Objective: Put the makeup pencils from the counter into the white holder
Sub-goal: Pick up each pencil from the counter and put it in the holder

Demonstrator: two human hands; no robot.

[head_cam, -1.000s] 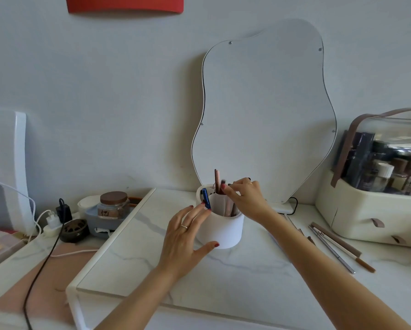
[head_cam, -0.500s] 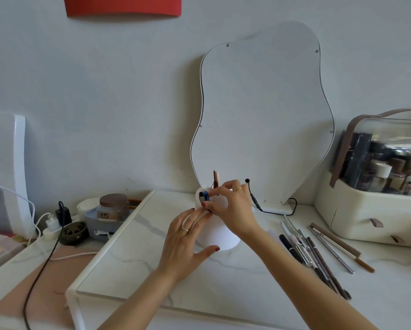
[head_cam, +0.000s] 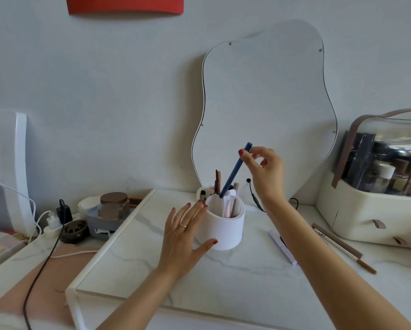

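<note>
The white holder (head_cam: 226, 232) stands on the marble tray, with several pencils upright inside. My left hand (head_cam: 185, 232) rests against its left side, fingers spread around the wall. My right hand (head_cam: 264, 170) is raised above and to the right of the holder and pinches the upper end of a blue pencil (head_cam: 234, 172). The pencil slants down to the left and its lower tip is just inside the holder's rim. Loose pencils (head_cam: 342, 246) lie on the counter to the right, partly hidden by my right forearm.
A wavy mirror (head_cam: 266, 103) leans on the wall behind the holder. A cream cosmetics case (head_cam: 366, 217) stands at the right. A brown-lidded jar (head_cam: 114, 206), plugs and cables sit at the left. The marble tray (head_cam: 133, 258) has a raised white rim.
My right hand has risen from the holder's rim up and to the right, pulling the blue pencil most of the way up. My left hand has stayed on the holder.
</note>
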